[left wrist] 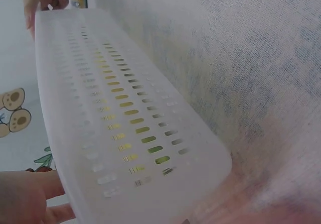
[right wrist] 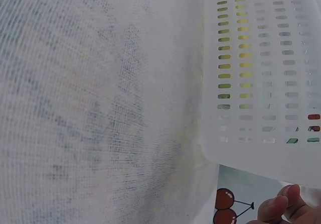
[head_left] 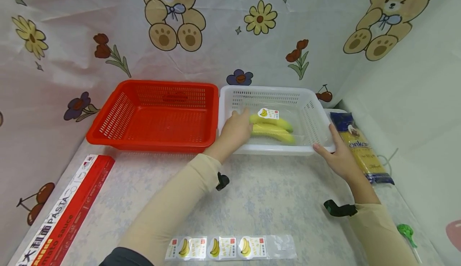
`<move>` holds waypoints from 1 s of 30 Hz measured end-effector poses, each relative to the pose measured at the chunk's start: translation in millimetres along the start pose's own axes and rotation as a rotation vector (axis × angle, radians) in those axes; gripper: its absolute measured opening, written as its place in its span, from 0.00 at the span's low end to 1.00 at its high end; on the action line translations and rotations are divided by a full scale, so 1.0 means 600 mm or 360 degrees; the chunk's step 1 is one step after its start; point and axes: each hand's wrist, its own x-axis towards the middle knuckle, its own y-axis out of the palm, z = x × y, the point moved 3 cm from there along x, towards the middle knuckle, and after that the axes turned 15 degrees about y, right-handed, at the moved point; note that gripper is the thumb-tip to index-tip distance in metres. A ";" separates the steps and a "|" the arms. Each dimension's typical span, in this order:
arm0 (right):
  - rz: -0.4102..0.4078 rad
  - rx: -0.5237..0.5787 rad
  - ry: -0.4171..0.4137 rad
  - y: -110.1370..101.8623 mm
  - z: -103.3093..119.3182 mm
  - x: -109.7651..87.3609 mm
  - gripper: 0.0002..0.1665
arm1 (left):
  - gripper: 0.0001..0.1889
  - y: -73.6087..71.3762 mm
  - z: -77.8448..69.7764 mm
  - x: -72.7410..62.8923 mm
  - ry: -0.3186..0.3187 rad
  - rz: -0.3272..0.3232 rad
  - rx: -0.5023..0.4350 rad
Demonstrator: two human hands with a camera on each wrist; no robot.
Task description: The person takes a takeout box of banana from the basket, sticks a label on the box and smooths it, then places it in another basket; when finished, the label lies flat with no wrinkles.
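A clear bag of bananas (head_left: 272, 131) with a white banana sticker (head_left: 268, 113) lies in the white basket (head_left: 277, 150). My left hand (head_left: 235, 129) reaches over the basket's near left part and grips the left end of the bag, hiding the banana ends there. At the basket's right front corner, my right hand (head_left: 338, 154) holds the rim, its thumb on the front edge and its fingers along the right side. Yellow fruit shows through the slots of the basket wall (left wrist: 125, 113) in the left wrist view. Right-hand fingertips (right wrist: 281, 204) appear below the basket in the right wrist view.
A red basket (head_left: 162, 146) stands against the white one's left side. A red pasta box (head_left: 68, 210) lies at the left edge. Right of the baskets is a yellow-and-blue pasta packet (head_left: 363, 150). A strip of banana stickers (head_left: 230, 247) and a green-topped stick (head_left: 406, 230) lie nearer.
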 end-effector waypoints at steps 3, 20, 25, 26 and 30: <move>-0.0003 0.0003 -0.0001 -0.001 -0.002 0.002 0.58 | 0.23 -0.005 -0.008 -0.006 0.0041 0.0009 0.0012; -0.0064 -0.0095 -0.0092 -0.004 -0.001 0.006 0.55 | 0.29 -0.066 -0.043 -0.089 0.0350 -0.0190 0.0038; -0.0183 -0.0348 -0.0065 -0.008 0.004 -0.003 0.53 | 0.29 -0.083 -0.032 -0.147 0.0416 -0.0352 0.0090; -0.0222 -0.0404 -0.0058 -0.010 0.005 -0.005 0.53 | 0.29 -0.086 -0.028 -0.159 0.0414 -0.0378 0.0098; -0.0422 -0.0579 -0.0046 -0.013 0.010 -0.018 0.52 | 0.30 -0.093 -0.011 -0.201 0.0395 -0.0484 0.0141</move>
